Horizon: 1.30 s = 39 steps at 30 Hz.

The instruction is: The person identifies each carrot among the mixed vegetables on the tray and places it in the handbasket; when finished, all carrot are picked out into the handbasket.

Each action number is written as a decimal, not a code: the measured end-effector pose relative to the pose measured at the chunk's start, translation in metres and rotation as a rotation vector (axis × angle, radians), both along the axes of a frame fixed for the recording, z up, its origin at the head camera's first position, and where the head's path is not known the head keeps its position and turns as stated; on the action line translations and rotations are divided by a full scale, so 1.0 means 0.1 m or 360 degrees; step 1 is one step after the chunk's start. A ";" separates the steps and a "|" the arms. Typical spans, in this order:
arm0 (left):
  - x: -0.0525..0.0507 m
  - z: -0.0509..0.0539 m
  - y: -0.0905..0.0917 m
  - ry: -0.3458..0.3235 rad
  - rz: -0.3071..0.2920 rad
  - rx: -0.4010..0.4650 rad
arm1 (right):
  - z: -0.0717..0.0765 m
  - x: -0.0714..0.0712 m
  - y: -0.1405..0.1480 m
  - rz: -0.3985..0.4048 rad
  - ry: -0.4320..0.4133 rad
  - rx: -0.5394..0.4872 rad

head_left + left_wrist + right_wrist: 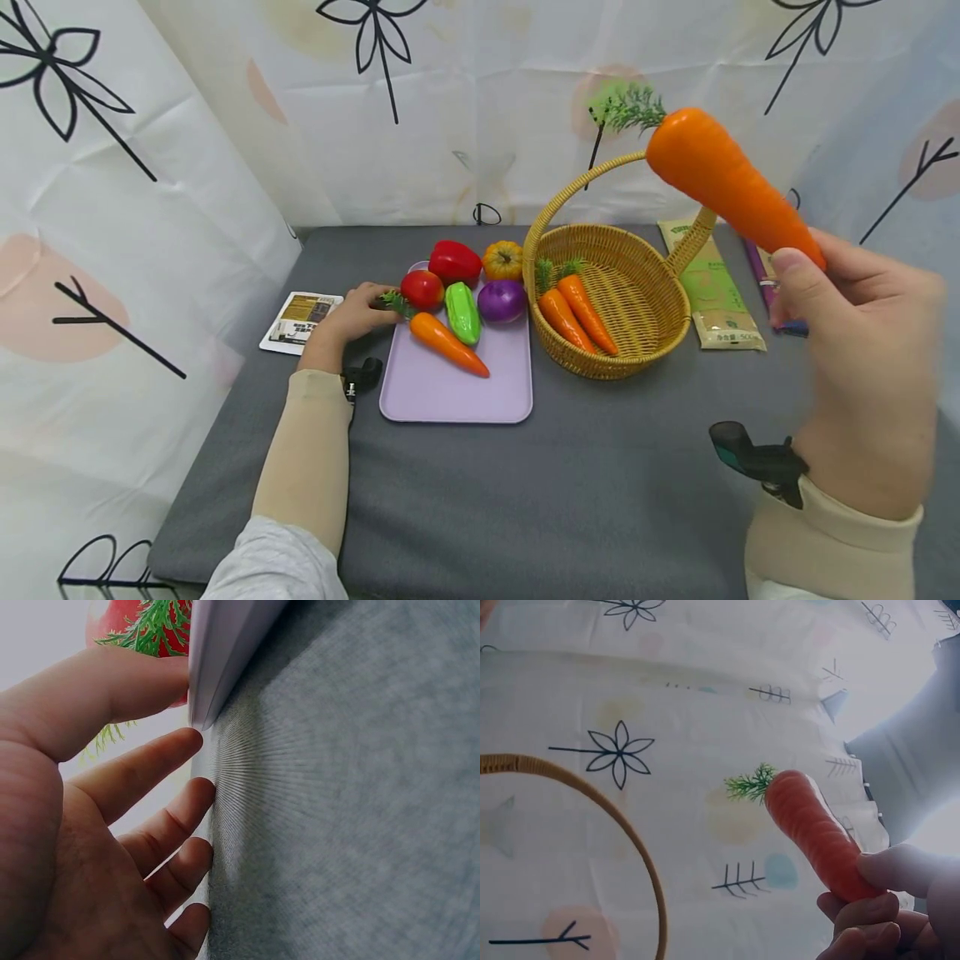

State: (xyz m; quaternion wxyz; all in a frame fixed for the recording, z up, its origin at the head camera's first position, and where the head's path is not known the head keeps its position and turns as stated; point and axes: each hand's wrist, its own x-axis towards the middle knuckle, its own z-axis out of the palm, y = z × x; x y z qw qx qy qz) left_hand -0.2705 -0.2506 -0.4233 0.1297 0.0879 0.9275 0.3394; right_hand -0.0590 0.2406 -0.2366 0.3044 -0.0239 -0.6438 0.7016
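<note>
My right hand (pixel 873 358) pinches an orange carrot (pixel 731 179) by its narrow end, between thumb and fingers. The carrot is held up in the air, its green leafy top (pixel 751 784) pointing left. At the left edge of the lilac tray (pixel 457 396), my left hand (pixel 354 321) rests with its thumb (pixel 146 681) against the rim and its other fingertips on the table. On the tray lie another carrot (pixel 450 343), a tomato (pixel 422 291), a green pepper (pixel 462 313), a red pepper (pixel 454 262), a purple round vegetable (pixel 502 301) and a small pumpkin (pixel 502 260).
Right of the tray stands a wicker basket (pixel 645 325) with a tall handle, two carrots (pixel 585 312) inside. Behind it lie a green packet (pixel 720 300) and a purple packet (pixel 763 271). A printed card (pixel 288 329) lies left of the tray on the grey table (pixel 555 500).
</note>
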 end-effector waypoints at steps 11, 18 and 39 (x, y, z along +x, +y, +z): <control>0.01 0.02 0.02 -0.0015 0.0024 -0.0001 | -0.06 -0.11 0.43 -0.0166 0.0150 0.0127; 0.01 0.02 0.03 0.0003 0.0010 -0.0021 | -0.08 -0.18 0.60 -0.0084 -0.0032 0.0268; -0.01 0.00 0.02 -0.0006 0.0009 -0.0032 | -0.22 -0.36 1.03 0.0144 -0.0558 0.0755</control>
